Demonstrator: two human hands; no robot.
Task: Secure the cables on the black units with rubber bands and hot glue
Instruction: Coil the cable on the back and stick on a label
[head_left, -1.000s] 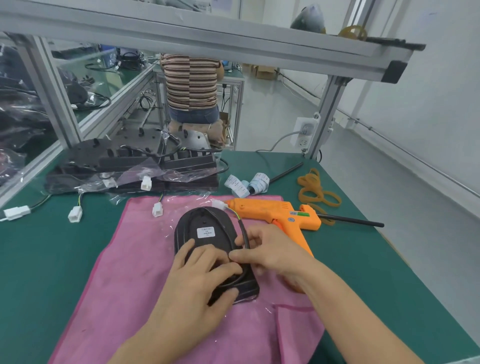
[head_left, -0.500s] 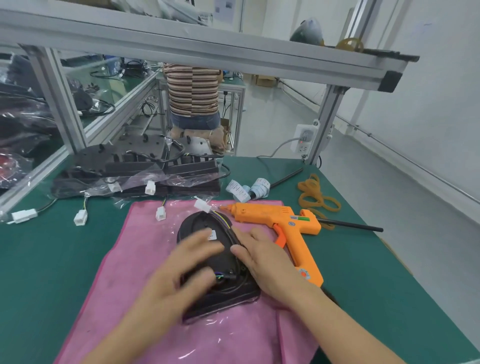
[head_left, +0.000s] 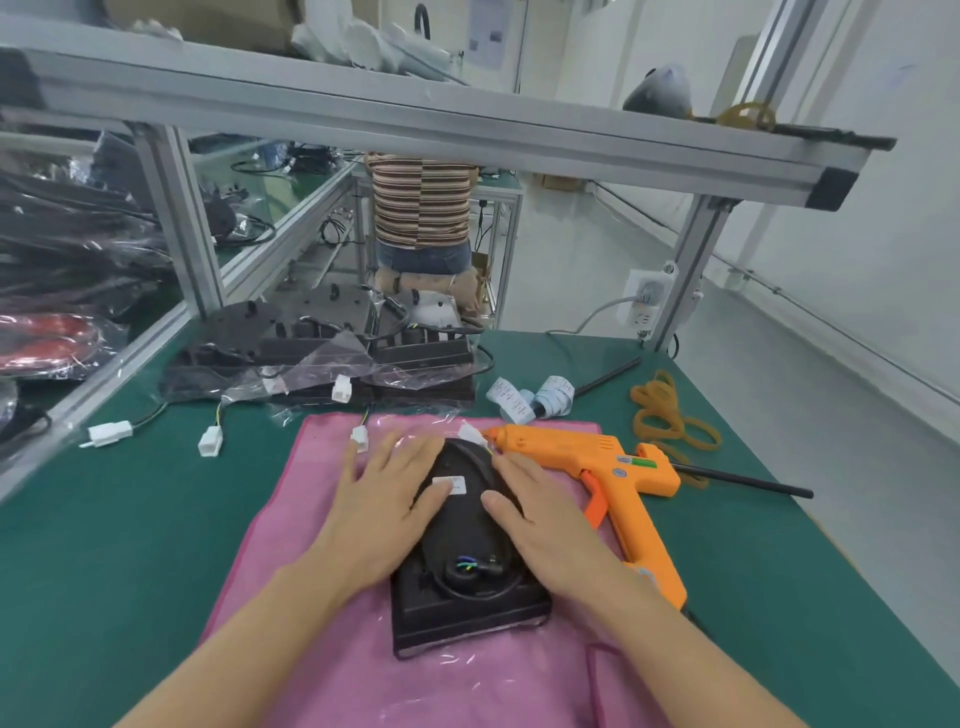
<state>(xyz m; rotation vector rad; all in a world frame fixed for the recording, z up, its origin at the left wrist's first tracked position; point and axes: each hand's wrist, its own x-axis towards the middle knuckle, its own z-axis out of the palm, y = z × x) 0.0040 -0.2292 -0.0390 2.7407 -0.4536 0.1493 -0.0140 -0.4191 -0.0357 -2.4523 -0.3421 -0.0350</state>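
Black unit (head_left: 470, 551) is lying on the pink cloth (head_left: 322, 597) at the near middle of the worktop (head_left: 104, 545), with its long axis running near to far: the square end is pointing toward the person and the rounded end toward the far side. The cable (head_left: 475, 569) is sitting coiled at the near end, with coloured wire ends showing.

Both hands are resting flat on the unit with fingers extended, gripping nothing. The left hand (head_left: 387, 506) is covering the left flank and touching the white label (head_left: 450, 484); the right hand (head_left: 540, 519) is covering the right flank.

The glue gun (head_left: 597, 467) is lying just beside the right hand, on its right, nozzle pointing left toward the unit's far end. The rubber bands (head_left: 670, 415) are lying farther off at the far right. Judging from this layout, the right hand is the nearer one for reaching either item, while the left hand is placed to steady the unit.
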